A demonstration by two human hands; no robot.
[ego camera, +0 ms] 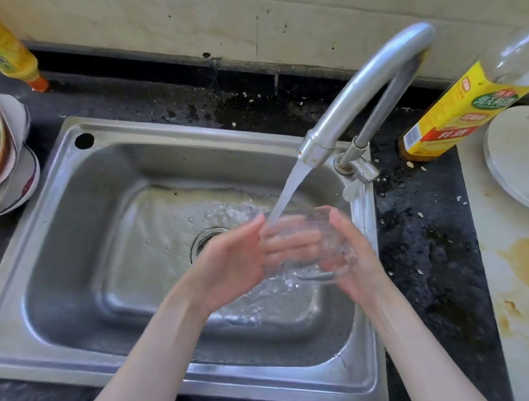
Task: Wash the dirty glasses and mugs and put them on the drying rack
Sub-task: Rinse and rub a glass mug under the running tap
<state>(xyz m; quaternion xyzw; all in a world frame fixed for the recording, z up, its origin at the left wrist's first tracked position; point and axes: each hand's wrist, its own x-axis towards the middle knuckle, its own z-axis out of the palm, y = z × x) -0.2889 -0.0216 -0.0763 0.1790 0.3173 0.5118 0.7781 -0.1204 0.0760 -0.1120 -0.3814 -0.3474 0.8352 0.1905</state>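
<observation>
Over a steel sink [66,197] set in a dark bench, my right hand [353,256] cups a wet glass [308,247] under the tap's stream while my left hand [230,263], fingers straight, rubs inside; slick glass could slip and crack.

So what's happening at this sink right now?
A person is rinsing a clear glass under the running tap, over the sink. The right hand grips the glass from outside; the left hand has its fingers inside it. No drying rack is in view.
</observation>
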